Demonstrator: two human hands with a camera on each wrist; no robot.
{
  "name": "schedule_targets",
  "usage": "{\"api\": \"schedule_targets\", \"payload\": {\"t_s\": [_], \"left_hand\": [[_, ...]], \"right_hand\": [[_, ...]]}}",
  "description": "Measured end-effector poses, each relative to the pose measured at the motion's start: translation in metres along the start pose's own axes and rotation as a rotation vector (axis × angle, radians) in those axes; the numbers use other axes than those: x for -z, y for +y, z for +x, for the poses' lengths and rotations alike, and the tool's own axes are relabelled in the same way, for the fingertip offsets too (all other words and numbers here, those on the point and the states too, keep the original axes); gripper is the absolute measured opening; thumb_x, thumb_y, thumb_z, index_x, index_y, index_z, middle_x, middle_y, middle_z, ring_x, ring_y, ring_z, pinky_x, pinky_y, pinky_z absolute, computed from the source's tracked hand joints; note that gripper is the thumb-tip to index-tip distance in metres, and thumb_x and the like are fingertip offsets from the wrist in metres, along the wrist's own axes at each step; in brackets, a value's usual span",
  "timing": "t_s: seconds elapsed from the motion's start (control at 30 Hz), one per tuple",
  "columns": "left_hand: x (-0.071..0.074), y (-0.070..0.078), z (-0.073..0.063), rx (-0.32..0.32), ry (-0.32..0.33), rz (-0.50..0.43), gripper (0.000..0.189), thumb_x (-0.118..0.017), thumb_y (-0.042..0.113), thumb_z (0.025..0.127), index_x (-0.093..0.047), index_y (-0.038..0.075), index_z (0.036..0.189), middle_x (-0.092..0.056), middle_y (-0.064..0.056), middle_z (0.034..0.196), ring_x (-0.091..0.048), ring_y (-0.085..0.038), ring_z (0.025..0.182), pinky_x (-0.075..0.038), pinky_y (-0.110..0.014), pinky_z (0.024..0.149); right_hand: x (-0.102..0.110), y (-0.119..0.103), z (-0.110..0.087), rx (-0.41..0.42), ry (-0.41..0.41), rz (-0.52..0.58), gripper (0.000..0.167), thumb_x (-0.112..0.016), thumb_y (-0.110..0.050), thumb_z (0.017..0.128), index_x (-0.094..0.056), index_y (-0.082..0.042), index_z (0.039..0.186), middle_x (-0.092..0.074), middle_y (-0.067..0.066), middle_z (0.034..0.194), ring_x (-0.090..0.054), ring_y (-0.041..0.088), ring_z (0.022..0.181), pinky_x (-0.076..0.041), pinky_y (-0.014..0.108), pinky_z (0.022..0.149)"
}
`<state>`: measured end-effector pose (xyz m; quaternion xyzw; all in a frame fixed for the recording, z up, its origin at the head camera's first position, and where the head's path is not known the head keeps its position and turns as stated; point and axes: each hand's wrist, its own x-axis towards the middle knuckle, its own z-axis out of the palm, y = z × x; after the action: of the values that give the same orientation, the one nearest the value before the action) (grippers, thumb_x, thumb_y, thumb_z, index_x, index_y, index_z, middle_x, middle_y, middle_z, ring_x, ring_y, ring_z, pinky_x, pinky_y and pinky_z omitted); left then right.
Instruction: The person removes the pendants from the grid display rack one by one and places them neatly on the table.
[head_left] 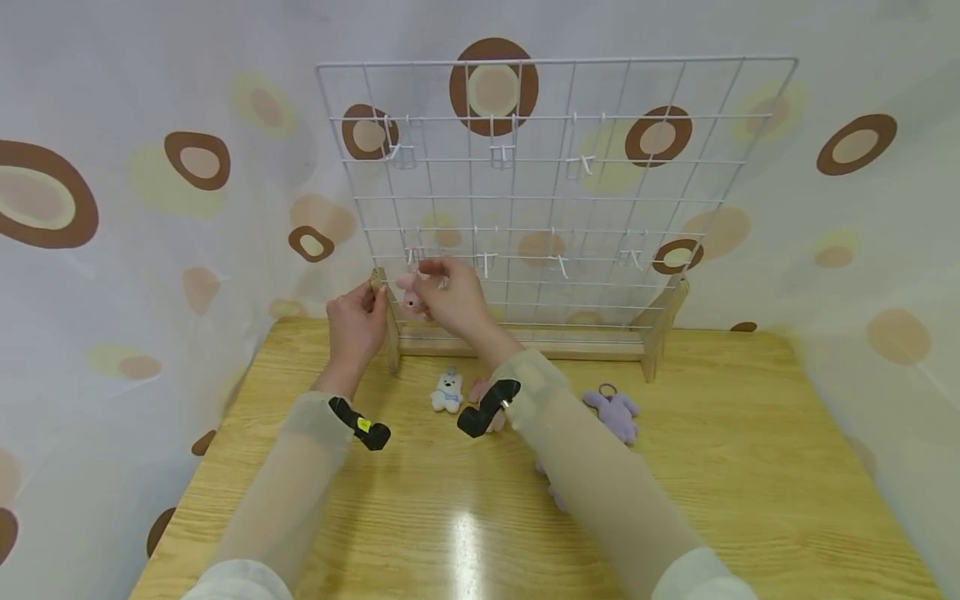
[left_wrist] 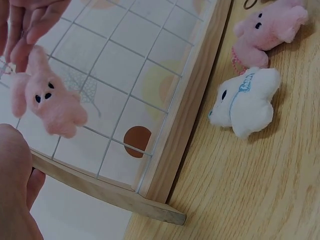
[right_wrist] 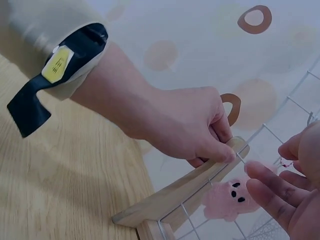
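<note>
My left hand grips the top of the wooden upright at the left end of a white wire grid rack. Against the grid hangs a pink plush bunny keychain, its pink loop up at a white hook in the lower hook row. Beside the bunny is my right hand, its loosely extended fingers touching an ear. A pink bead chain shows between thumb and fingers in the right wrist view.
A white plush bear with a blue scarf and another pink plush lie before the rack. A purple plush lies to the right; another is partly under my right forearm. Several white hooks hang on the grid. The wooden table meets patterned cloth behind.
</note>
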<state>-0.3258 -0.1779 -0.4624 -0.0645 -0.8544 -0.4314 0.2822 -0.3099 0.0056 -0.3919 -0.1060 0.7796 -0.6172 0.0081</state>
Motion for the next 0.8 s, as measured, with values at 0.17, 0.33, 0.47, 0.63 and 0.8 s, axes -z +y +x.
{"api": "schedule_targets", "payload": {"t_s": [0.17, 0.33, 0.47, 0.63, 0.8], "left_hand": [[-0.002, -0.001, 0.0, -0.013, 0.004, -0.014, 0.022, -0.066, 0.013, 0.106, -0.079, -0.004, 0.106, -0.079, -0.018, 0.093, -0.078, -0.024, 0.08, -0.059, -0.04, 0.064], [-0.003, 0.0, 0.0, -0.02, 0.01, -0.026, 0.022, -0.067, 0.012, 0.105, -0.079, -0.005, 0.108, -0.078, -0.019, 0.094, -0.079, -0.026, 0.083, -0.061, -0.042, 0.066], [-0.002, 0.002, 0.0, -0.015, 0.012, -0.036, 0.022, -0.067, 0.013, 0.105, -0.079, -0.005, 0.109, -0.078, -0.02, 0.095, -0.079, -0.028, 0.088, -0.062, -0.044, 0.071], [-0.002, 0.002, 0.0, 0.002, 0.004, -0.022, 0.022, -0.067, 0.014, 0.106, -0.079, -0.004, 0.109, -0.079, -0.018, 0.094, -0.078, -0.025, 0.087, -0.061, -0.039, 0.07], [-0.001, 0.001, 0.0, -0.005, 0.003, -0.018, 0.022, -0.067, 0.014, 0.106, -0.079, -0.005, 0.105, -0.079, -0.017, 0.09, -0.076, -0.022, 0.077, -0.051, -0.019, 0.059]], "right_hand": [[-0.004, -0.002, 0.005, -0.065, 0.019, 0.162, 0.03, -0.066, -0.007, 0.105, -0.061, 0.001, 0.133, -0.067, 0.013, 0.118, -0.074, 0.023, 0.072, -0.061, 0.03, 0.062], [-0.006, -0.002, 0.009, -0.082, 0.028, 0.229, 0.029, -0.066, -0.005, 0.105, -0.062, 0.0, 0.133, -0.071, 0.011, 0.116, -0.073, 0.019, 0.067, -0.06, 0.028, 0.058], [-0.005, -0.003, 0.011, -0.067, 0.035, 0.211, 0.026, -0.067, -0.009, 0.105, -0.068, 0.0, 0.129, -0.071, 0.01, 0.115, -0.071, 0.018, 0.066, -0.061, 0.031, 0.059], [-0.004, -0.002, 0.012, -0.021, 0.062, 0.132, 0.024, -0.068, -0.014, 0.106, -0.074, 0.0, 0.124, -0.072, 0.009, 0.11, -0.069, 0.017, 0.063, -0.062, 0.037, 0.06], [-0.003, -0.004, 0.013, 0.027, 0.097, 0.052, 0.021, -0.069, -0.016, 0.106, -0.077, 0.0, 0.117, -0.073, 0.009, 0.103, -0.069, 0.017, 0.06, -0.061, 0.045, 0.059]]}}
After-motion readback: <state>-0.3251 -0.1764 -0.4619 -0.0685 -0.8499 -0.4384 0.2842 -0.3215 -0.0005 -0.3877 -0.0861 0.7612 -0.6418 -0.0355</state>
